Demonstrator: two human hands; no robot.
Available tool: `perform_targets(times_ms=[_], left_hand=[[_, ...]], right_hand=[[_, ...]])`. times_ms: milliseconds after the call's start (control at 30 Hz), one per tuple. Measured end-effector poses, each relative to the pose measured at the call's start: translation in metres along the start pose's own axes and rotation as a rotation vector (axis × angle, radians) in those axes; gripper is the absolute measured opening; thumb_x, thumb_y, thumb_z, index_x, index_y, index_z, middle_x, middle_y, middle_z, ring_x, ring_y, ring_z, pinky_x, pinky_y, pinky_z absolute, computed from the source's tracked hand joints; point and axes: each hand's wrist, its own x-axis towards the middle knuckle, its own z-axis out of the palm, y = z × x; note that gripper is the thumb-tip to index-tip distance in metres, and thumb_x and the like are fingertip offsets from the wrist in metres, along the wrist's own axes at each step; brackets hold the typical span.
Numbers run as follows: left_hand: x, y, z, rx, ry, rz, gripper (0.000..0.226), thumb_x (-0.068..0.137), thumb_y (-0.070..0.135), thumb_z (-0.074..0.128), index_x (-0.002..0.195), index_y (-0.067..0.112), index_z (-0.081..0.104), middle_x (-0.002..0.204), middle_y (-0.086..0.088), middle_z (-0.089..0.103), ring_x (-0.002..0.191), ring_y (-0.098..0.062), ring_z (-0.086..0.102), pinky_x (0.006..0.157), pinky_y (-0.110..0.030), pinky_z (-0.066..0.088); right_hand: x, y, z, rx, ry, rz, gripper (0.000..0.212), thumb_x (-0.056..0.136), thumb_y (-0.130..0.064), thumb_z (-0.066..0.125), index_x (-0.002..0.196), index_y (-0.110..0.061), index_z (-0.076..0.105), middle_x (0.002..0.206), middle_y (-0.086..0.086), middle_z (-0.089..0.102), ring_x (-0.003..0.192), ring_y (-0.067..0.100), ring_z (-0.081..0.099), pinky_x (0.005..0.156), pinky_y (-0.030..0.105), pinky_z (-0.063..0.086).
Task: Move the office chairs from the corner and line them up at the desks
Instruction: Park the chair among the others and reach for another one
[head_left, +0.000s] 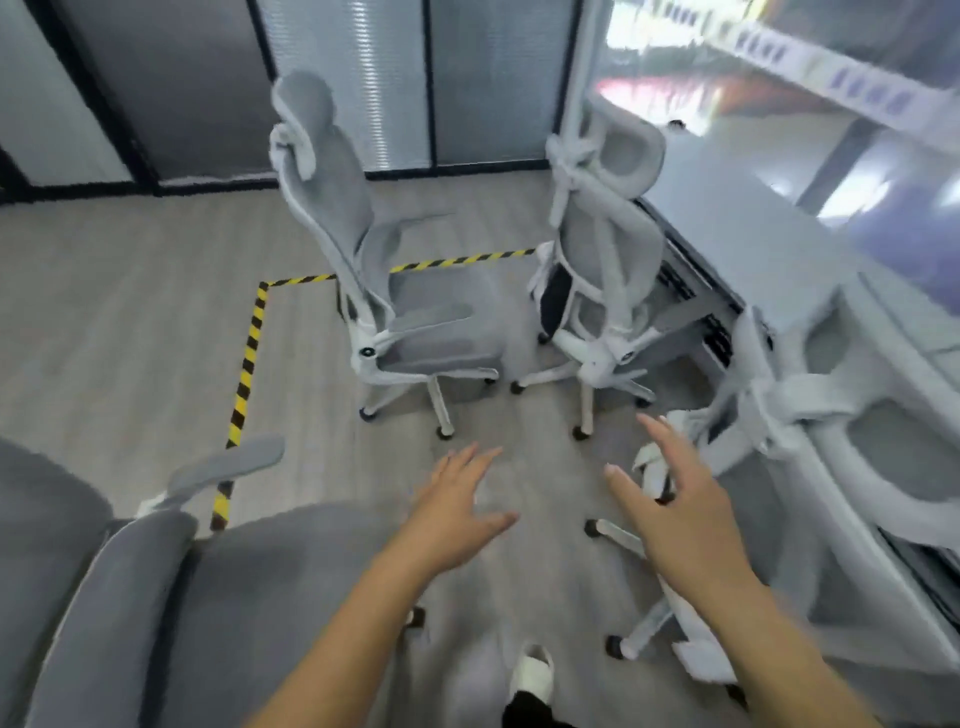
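From my remote seat I saw only the wearer's own body. Both forearms were bare, with no sleeves reaching the wrists. The left hand (457, 512) and the right hand (675, 519) carried no gloves, and I could make out no rings or watch, though blur softened them. Below was a white shoe (532, 673) with a dark trouser leg (524, 714) over it.
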Motion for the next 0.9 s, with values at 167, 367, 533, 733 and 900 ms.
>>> perform_targets(times_ms=[167,367,533,733,900], left_hand=[[0.119,0.096,0.020,0.083,-0.246,0.299,0.084,0.081,0.051,0.071,0.150,0.036,0.026,0.159,0.009,0.021,0.147,-0.009,0.014,0.119,-0.026,0.013],[0.234,0.181,0.052,0.112,-0.425,0.553,0.098,0.072,0.058,0.076,0.152,0.037,0.022,0.161,0.010,0.015,0.148,-0.011,0.012,0.121,-0.038,0.018],[0.327,0.236,0.072,0.258,-0.429,0.798,0.097,0.072,0.060,0.074,0.151,0.039,0.022,0.163,0.001,0.007,0.150,-0.021,0.002,0.120,-0.048,0.015],[0.413,0.278,0.084,0.524,-0.534,1.073,0.106,0.051,0.100,0.035,0.132,0.033,0.050,0.150,0.007,0.033,0.145,-0.017,0.018,0.119,-0.052,0.012],[0.430,0.258,0.081,0.335,-0.639,1.145,0.082,0.067,0.080,0.059,0.125,0.023,0.055,0.130,0.004,0.046,0.130,-0.020,0.035,0.109,-0.040,0.033]], right_hand=[[0.031,0.015,-0.093,-0.147,0.310,0.002,0.050,0.085,-0.046,0.062,0.134,-0.041,0.050,0.145,-0.022,0.037,0.140,0.002,0.024,0.118,0.036,0.021],[0.074,0.050,-0.150,-0.432,0.593,0.165,0.062,0.081,-0.056,0.054,0.136,-0.029,0.049,0.143,-0.002,0.047,0.137,0.022,0.036,0.114,0.047,0.027],[0.116,0.068,-0.147,-0.572,0.521,0.515,0.075,0.083,-0.068,0.033,0.149,-0.035,0.021,0.155,-0.009,0.028,0.146,0.020,0.017,0.118,0.053,0.005],[0.157,0.077,-0.114,-0.652,0.873,0.669,0.047,0.084,-0.061,0.048,0.125,-0.039,0.051,0.122,-0.014,0.057,0.133,0.017,0.038,0.115,0.056,-0.002],[0.176,0.070,-0.090,-0.633,1.071,0.723,0.040,0.081,-0.055,0.059,0.115,-0.034,0.064,0.118,-0.012,0.062,0.133,0.016,0.038,0.115,0.049,-0.007]])
